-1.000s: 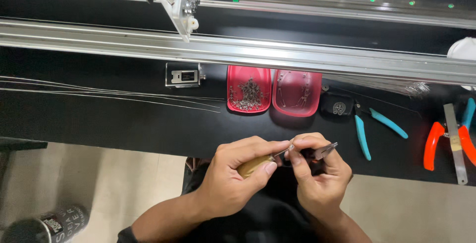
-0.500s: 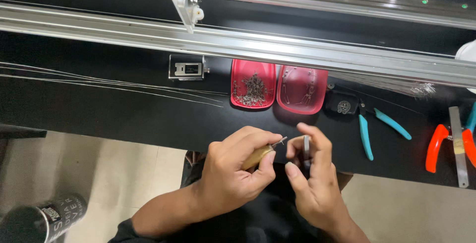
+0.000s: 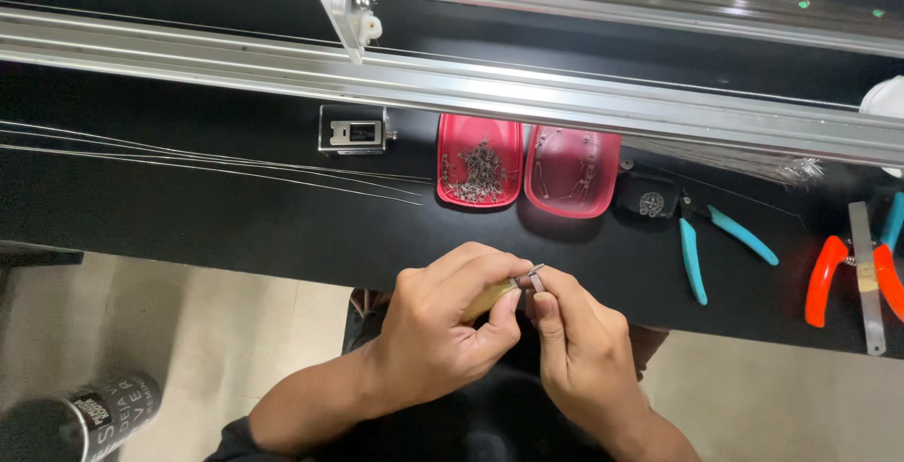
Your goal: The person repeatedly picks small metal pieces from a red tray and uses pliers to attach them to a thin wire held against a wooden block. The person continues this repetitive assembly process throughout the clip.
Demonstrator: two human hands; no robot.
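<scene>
Low in the centre of the frame, the left hand (image 3: pixel 443 316) is curling tight around a yellowish tool handle (image 3: pixel 492 298), while the right hand (image 3: pixel 576 344) is pinching a small metal clip (image 3: pixel 537 277) between thumb and fingertips, right at the tool's tip. Both are hanging just off the near edge of the black table (image 3: pixel 235 217), over the lap. Above them, two red trays (image 3: pixel 527 165) are holding tiny metal parts. The clip looks slippery and small; if the tool pushes off-line, it could spring loose and be falling to the floor, or the tip could be jabbing a fingertip.
</scene>
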